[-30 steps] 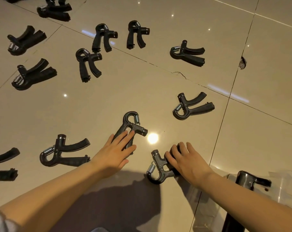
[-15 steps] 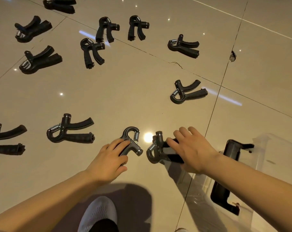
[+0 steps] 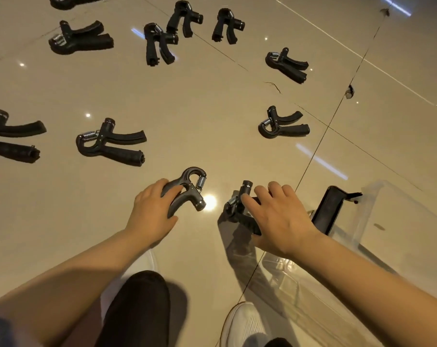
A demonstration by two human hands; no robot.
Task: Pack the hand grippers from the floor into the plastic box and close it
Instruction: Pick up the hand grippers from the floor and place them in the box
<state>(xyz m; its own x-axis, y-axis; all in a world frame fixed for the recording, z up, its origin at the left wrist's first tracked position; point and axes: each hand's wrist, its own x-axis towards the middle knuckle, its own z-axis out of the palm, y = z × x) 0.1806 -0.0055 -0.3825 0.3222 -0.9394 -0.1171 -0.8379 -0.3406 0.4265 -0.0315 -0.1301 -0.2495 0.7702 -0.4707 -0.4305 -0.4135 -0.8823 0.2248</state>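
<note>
Your left hand is wrapping its fingers around the handles of one hand gripper, with its looped head and steel spring pointing away from you. Your right hand is closing over a second hand gripper, the fingers curled across its handles and its knob and spring sticking out to the left; whether it is lifting clear of the floor or touching it is hard to tell, since your palm is covering most of it.

The clear plastic box is sitting just to the right of your right hand, open at the top, with a black latch piece lying against its near wall.

The other hand grippers are lying scattered on the glossy tiles: one is lying to the left of your left hand, another is lying beyond your right hand, a third is farther off, and several more are spreading along the far side and left edge.

Your white shoe is showing at the bottom.
</note>
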